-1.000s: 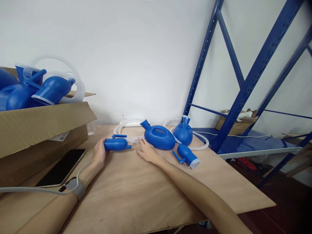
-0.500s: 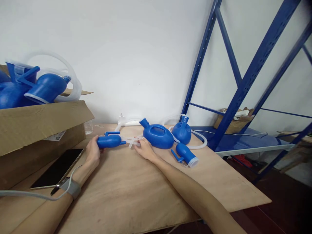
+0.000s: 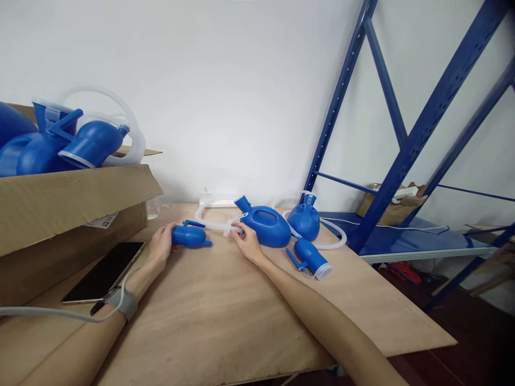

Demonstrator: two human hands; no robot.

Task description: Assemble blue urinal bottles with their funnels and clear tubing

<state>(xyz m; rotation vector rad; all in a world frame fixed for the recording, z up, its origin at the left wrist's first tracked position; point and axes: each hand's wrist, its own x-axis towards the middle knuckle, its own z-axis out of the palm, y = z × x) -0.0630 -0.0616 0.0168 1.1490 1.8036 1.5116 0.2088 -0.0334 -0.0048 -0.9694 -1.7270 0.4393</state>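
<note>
My left hand (image 3: pixel 161 244) is wrapped round the wide end of a blue urinal cup (image 3: pixel 188 236), which has a side handle and a narrow spout pointing right. The cup's open mouth is hidden by my palm. Across a small gap, my right hand (image 3: pixel 247 244) pinches a clear flexible tube (image 3: pixel 213 225) near a translucent white clip (image 3: pixel 227 228). The tube curves back on the table. Just behind that hand lies a blue urinal bottle (image 3: pixel 267 228) with a slanted neck and loop handle, partly hidden by my fingers.
Another blue bottle (image 3: pixel 304 221) with tubing and a second cup (image 3: pixel 311 257) are at right. A cardboard box (image 3: pixel 80 193) of blue parts stands left, beside a dark phone (image 3: pixel 104 272). A power strip (image 3: pixel 223 203) lies by the wall; blue shelving (image 3: pixel 422 244) is beyond the table.
My right hand has drawn the tube and clip away from the cup's spout, widening the gap. The left hand keeps its hold on the cup. The whole view has shifted slightly.
</note>
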